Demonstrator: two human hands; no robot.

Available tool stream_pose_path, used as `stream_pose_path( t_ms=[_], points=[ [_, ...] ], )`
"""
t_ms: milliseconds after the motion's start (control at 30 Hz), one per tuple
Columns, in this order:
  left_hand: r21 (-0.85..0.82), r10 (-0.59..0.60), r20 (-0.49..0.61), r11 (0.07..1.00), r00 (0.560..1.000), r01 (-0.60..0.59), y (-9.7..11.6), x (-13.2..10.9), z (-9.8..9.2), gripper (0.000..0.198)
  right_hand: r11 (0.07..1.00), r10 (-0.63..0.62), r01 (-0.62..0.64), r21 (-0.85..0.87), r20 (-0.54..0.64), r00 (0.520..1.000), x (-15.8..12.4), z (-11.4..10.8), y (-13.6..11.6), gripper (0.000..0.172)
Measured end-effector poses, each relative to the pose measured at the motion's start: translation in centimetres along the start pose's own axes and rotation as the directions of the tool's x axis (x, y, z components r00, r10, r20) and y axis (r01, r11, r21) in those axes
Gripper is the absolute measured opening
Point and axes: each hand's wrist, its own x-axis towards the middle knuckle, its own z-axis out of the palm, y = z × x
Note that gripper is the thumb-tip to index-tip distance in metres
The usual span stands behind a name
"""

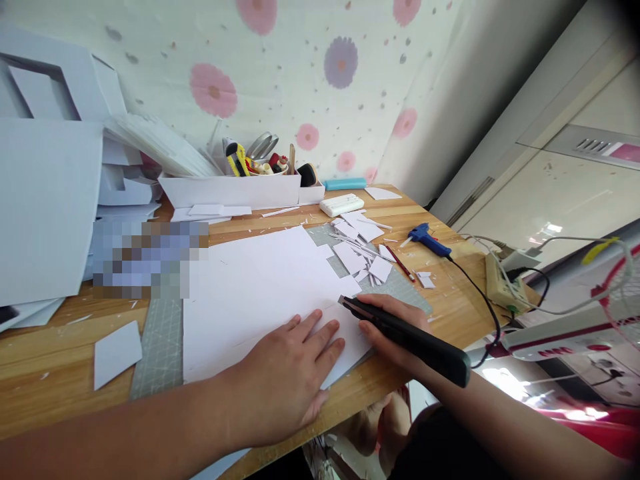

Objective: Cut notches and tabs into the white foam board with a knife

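Note:
A large white sheet of card point(250, 293) lies over a grey cutting mat point(159, 340) on the wooden table. My left hand point(290, 367) rests flat on the sheet with its fingers a little spread. A black utility knife point(415, 337) is gripped in my right hand point(395, 320), its handle slanting back toward me. The short blade points left at the sheet's right part, just beyond my left fingertips; whether it touches the card I cannot tell. White card offcuts point(357, 250) are heaped on the mat behind the knife.
A blue glue gun point(427, 240) lies at the right, its cord running to a power strip point(503, 283). A pencil point(400, 261) is near the scraps. Along the back stands a white tool box point(230, 192). White card structures point(40, 200) fill the left side.

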Motion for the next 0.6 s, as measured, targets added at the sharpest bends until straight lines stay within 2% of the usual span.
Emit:
stream_pose_path(
  t_ms=[433,600],
  points=[
    [-0.010,0.017,-0.044,1.000,0.999,-0.018,-0.2,-0.2,0.3,0.056,1.000,-0.022,0.021,0.021,0.079,0.997,0.5,-0.5,0.1,0.027],
    [-0.003,-0.016,-0.018,1.000,1.000,0.016,0.0,0.1,0.1,0.054,0.996,-0.077,0.083,-0.015,0.228,0.971,0.9,-1.7,-0.8,0.026]
  ],
)
